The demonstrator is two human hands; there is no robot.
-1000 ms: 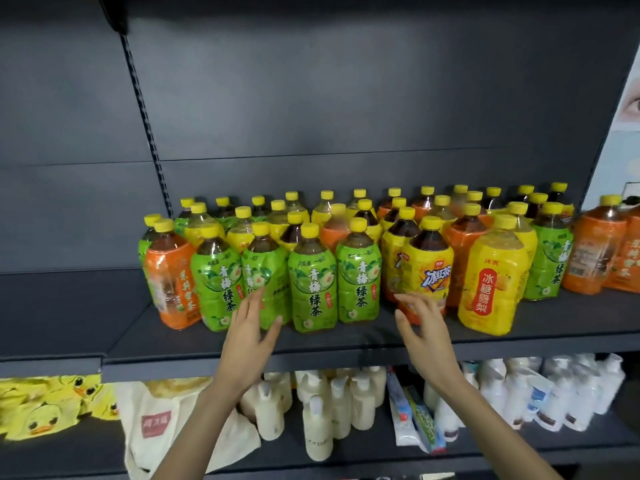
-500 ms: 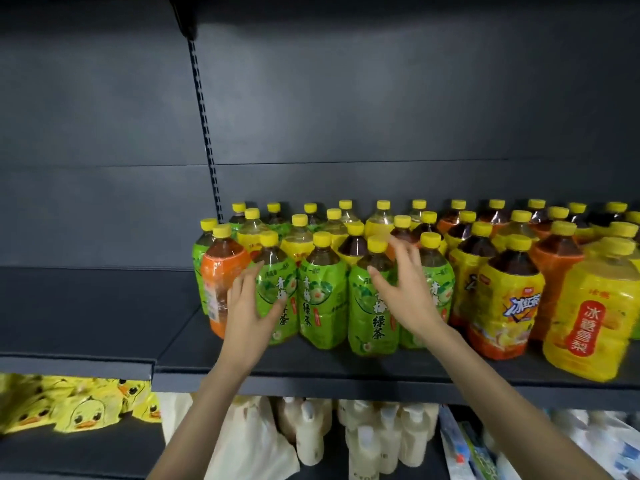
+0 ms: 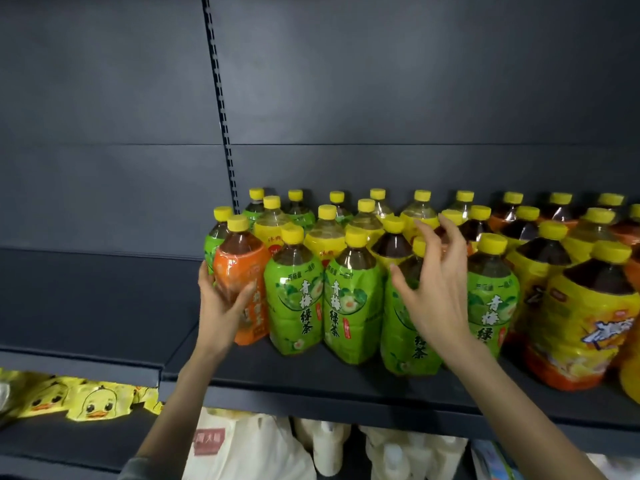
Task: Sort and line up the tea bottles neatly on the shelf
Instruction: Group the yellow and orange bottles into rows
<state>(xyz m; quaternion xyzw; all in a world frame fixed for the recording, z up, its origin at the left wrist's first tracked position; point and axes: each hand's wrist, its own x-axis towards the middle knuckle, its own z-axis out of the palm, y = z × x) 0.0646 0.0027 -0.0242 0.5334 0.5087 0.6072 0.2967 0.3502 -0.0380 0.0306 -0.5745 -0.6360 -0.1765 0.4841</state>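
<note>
Head view: at left, left hand (image 3: 221, 306) now curled round the orange bottle (image 3: 242, 271) at the front row's end on the shelf (image 3: 311, 381), no longer just laid alongside. Rightward, right hand (image 3: 436, 289) slack, fingers spread over a green bottle (image 3: 401, 336), contact unclear. Likely pulling the misfit out.

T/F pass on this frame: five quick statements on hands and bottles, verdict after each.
1. The left hand grips the orange-labelled bottle at the front row's left end. True.
2. The right hand is closed round a bottle neck. False: its fingers are spread, gripping nothing.
3. Every visible cap is yellow. True.
4. The orange-labelled bottle lies on its side. False: it stands upright.
5. The duck-print packets lie on a lower shelf at the left. True.
</note>
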